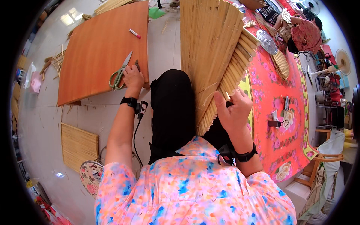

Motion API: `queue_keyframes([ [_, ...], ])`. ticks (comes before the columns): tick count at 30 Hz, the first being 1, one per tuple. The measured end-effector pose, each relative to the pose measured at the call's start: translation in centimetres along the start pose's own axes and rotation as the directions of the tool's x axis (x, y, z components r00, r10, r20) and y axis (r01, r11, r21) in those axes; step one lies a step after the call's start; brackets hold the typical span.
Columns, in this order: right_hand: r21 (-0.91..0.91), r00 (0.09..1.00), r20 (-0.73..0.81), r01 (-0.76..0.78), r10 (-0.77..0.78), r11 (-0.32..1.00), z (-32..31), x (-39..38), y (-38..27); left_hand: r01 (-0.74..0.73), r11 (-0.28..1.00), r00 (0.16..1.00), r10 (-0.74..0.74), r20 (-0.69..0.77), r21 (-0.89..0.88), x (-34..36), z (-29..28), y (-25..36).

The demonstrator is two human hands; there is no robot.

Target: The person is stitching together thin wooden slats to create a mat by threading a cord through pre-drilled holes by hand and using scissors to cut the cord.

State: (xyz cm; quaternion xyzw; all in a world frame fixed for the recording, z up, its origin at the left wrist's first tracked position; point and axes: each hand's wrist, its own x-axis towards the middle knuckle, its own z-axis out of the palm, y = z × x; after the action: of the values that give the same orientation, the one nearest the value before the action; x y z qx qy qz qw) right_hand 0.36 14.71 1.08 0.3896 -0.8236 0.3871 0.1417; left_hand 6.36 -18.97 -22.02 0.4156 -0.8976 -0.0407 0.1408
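My left hand (pixel 134 78) is over the right edge of the orange-brown tabletop (pixel 97 60), fingers curled at a small dark pointed tool (pixel 137 65) whose kind I cannot make out. Scissors (pixel 117 79) with green handles lie right beside that hand, blades pointing away from me. A large panel of pale flattened stalks (pixel 210 41) leans across my right thigh, with a row of rounded, folded stalks (pixel 234 63) along its right edge. My right hand (pixel 237 108) grips this edge near its lower end. A short cut stalk end (pixel 227 96) shows between its thumb and fingers.
A red marker (pixel 134 33) lies on the tabletop. Right of me, a flowered red cloth (pixel 277 90) carries a small black device (pixel 276 123) and another stalk panel (pixel 280 64). A co-worker (pixel 305 35) bends over its far end. A stalk mat (pixel 79 147) lies at left.
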Motion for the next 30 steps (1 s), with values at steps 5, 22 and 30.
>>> queue_keyframes([
  [5,0.009,0.999,0.030,0.026,-0.027,1.000,-0.1,-0.6,0.0,-0.376,0.864,0.911,0.278,-0.305,-0.334,-0.3,-6.2,3.6],
  [22,0.174,0.999,-0.043,0.025,-0.017,0.984,2.2,-2.2,-1.0,-0.242,0.471,0.935,0.347,-0.075,-0.848,-10.2,-24.0,15.6],
  [30,0.289,0.997,-0.062,-0.036,0.056,0.957,2.5,-2.1,-0.4,-0.483,0.545,0.785,0.616,-0.063,-0.685,-8.0,-26.8,15.3],
])
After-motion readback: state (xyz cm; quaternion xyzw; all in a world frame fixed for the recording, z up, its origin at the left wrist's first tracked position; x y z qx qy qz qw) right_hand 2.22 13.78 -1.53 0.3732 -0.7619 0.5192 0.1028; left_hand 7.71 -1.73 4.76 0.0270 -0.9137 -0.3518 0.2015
